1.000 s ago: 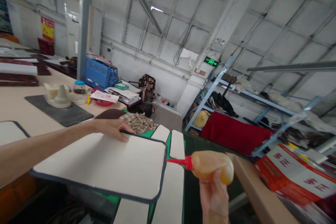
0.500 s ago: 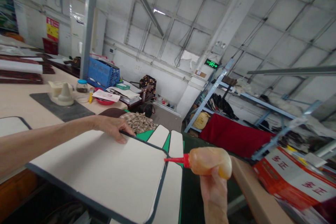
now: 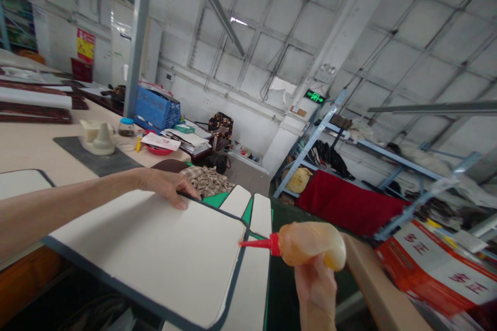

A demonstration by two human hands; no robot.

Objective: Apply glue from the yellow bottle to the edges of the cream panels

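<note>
My left hand point(image 3: 171, 187) grips the far edge of a large white panel point(image 3: 155, 253) with rounded corners and a dark border, thumb on its face and fingers hidden beyond the edge. In my right hand point(image 3: 316, 276) is a glue bottle point(image 3: 306, 242), amber and translucent, with a red nozzle. It lies nearly level, and the nozzle tip points left at the panel's right edge, close to the border; whether it touches cannot be made out. Behind the panel, smaller white pieces point(image 3: 261, 213) with dark edges lie on a green surface point(image 3: 214, 199).
On the pale table at left are a dark mat point(image 3: 83, 151) with a cream-coloured holder point(image 3: 99, 139), a blue-lidded jar point(image 3: 126, 127) and a blue crate point(image 3: 155, 108). An orange-and-white carton point(image 3: 438, 264) stands at right. A blue metal rack point(image 3: 310, 150) is behind.
The nozzle tip has moved slightly down and left along the panel's right edge. My left hand keeps its hold, and the whole view has shifted a little.
</note>
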